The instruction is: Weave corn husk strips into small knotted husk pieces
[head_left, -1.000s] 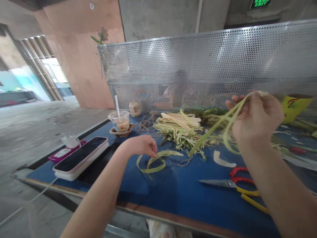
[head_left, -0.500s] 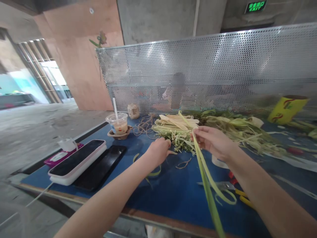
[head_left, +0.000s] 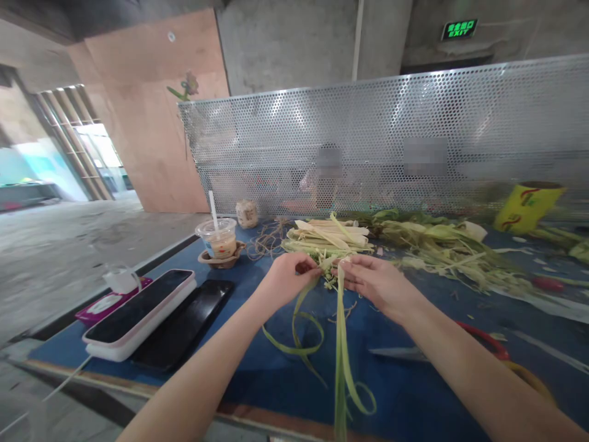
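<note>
Left hand (head_left: 294, 279) is pinched on the top of a looped strip (head_left: 299, 351), which curls toward the table's near edge (head_left: 271, 415); right hand (head_left: 375, 282), just beside it, has its fingers closed on a long strip (head_left: 340, 344), nearer that hand, its long axis running to the near edge. Bare surface lies between the strips and scissors (head_left: 398, 353) (handles partly behind the right forearm), with a pile (head_left: 331, 236) beyond both hands.

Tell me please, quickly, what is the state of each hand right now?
Left hand: closed, pinching a curled green strip.
Right hand: partly closed, holding long green strips that hang down between fingers and thumb.
</note>
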Motion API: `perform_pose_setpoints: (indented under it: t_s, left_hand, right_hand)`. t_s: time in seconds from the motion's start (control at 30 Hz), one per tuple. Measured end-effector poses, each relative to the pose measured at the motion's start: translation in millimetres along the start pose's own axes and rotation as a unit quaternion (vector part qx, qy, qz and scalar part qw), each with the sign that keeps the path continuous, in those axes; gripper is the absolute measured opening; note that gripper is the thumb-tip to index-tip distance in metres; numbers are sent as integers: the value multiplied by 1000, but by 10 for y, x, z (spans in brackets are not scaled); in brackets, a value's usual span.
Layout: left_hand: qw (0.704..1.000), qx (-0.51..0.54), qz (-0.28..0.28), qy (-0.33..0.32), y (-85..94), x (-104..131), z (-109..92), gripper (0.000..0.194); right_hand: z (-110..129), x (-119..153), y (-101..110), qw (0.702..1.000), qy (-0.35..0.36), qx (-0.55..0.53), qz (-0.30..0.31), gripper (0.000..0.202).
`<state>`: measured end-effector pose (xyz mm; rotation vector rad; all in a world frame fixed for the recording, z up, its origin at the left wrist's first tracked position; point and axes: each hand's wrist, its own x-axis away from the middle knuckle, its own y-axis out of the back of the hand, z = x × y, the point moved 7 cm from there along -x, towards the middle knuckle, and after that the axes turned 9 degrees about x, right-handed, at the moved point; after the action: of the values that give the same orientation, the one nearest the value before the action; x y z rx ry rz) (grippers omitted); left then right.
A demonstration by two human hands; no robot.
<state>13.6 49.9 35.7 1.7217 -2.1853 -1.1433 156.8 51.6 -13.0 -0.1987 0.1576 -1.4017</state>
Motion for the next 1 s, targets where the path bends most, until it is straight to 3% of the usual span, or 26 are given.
perform_pose_setpoints:
  t_s: [0.1, 0.2, 0.37, 0.43, 0.53, 0.57, 0.63, 0.7, 0.77, 0.83, 0.93, 1.0]
  left_hand:
    - [999, 41, 18, -11, -85, 22, -23, 15]
    - [998, 58, 1, -34, -117, 40, -46, 12]
    - [992, -3, -34, -124, -102, 70, -210, 19]
    - [991, -3, -38, -125, -43, 61, -220, 20]
    - [998, -39, -46, -32, 142, 35, -59, 27]
    - [995, -99, -14, 21, 170, 39, 36, 33]
    - [958, -215, 109, 158, 160, 123, 291, 41]
    - [904, -230, 246, 262, 77, 305, 479, 46]
    - [890, -201, 299, 280, -6, 414, 498, 43]
    - [901, -181, 306, 248, -80, 438, 439, 35]
    - [911, -176, 301, 220, -126, 436, 370, 18]
    - [918, -195, 262, 223, -53, 392, 360, 8]
  right_hand:
    - [4, -11, -2, 1000, 14, -17, -15, 19]
    - [10, -7, 2, 999, 22, -28, -32, 20]
    - [26, 17, 4, 996, 42, -53, -56, 23]
    - [40, 17, 22, 995, 54, -59, -67, 24]
    - [69, -2, 85, 992, 73, -60, -88, 24]
    - [78, -11, 110, 991, 79, -59, -95, 23]
    - [89, -27, 152, 989, 87, -55, -105, 22]
    - [93, -37, 172, 989, 91, -50, -107, 21]
    - [90, -36, 169, 989, 91, -45, -103, 21]
    - [87, -26, 152, 990, 90, -41, -98, 21]
    - [101, -15, 133, 990, 93, -38, -96, 22]
    - [138, -22, 144, 990, 99, -36, -97, 23]
